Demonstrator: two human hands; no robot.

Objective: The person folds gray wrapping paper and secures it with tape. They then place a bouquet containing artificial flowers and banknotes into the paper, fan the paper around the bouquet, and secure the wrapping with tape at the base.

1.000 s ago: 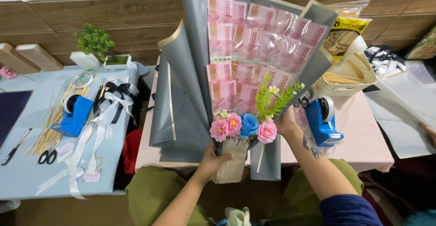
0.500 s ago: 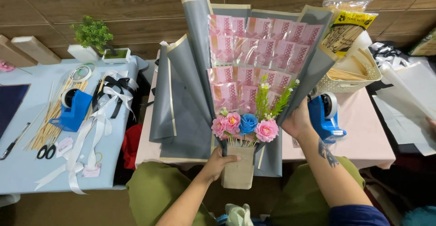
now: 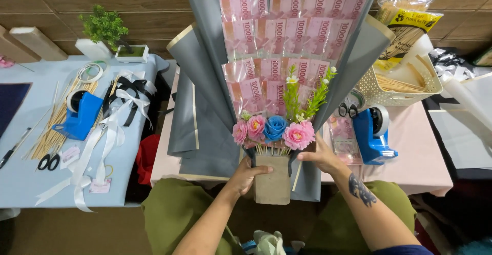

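I hold a tall bouquet upright in front of me. Its grey wrapping paper (image 3: 212, 65) with cream edges fans out around several rows of pink banknotes (image 3: 287, 35). Pink and blue paper flowers (image 3: 274, 129) and a green sprig (image 3: 305, 96) sit low in front. My left hand (image 3: 246, 175) grips the left side of the brown kraft-paper base (image 3: 272, 183). My right hand (image 3: 320, 155) presses on the right side of the base, just under the flowers.
A pink table (image 3: 420, 152) carries a blue tape dispenser (image 3: 373, 132), scissors (image 3: 348, 110) and a cream basket of sticks (image 3: 394, 88). On the blue table (image 3: 25, 178) at left lie another dispenser (image 3: 79, 114), white ribbons (image 3: 97, 142), skewers, scissors (image 3: 48, 162) and a small potted plant (image 3: 105, 29).
The bouquet has come nearer and stands more upright. My right hand has slid from beside the flowers down to the base. My left hand stays on the base.
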